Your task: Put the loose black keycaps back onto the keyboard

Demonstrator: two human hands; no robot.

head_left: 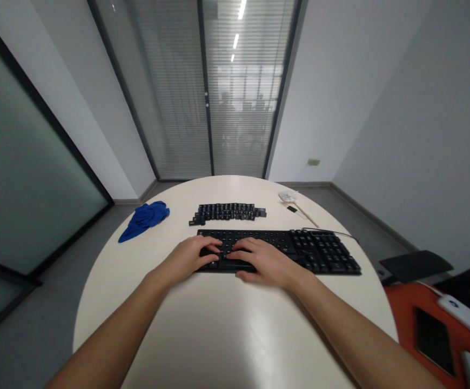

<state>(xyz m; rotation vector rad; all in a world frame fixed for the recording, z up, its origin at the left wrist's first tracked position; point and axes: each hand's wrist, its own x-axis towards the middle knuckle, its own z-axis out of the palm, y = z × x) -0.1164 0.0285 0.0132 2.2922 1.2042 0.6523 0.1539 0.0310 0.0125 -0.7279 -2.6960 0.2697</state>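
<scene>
A black keyboard (328, 253) lies across the table in front of me. Its right part carries keycaps, while the left part shows bare key posts. My left hand (186, 258) rests at the keyboard's left end, fingers apart and touching it. Over the left-middle part is my right hand (265, 262), its fingers spread and reaching left, with the thumb by the near edge. I make out nothing held in either hand; the fingers cover some of the keys. Loose black keycaps (229, 211) sit in rows just behind the keyboard.
A crumpled blue cloth (146, 219) lies at the table's left. At the back right are a brush-like stick (306, 214) and a small black piece (291, 209). The keyboard cable (340, 233) runs off the right. An orange chair (405, 313) beside the round table (202, 329) holds a phone (433, 337).
</scene>
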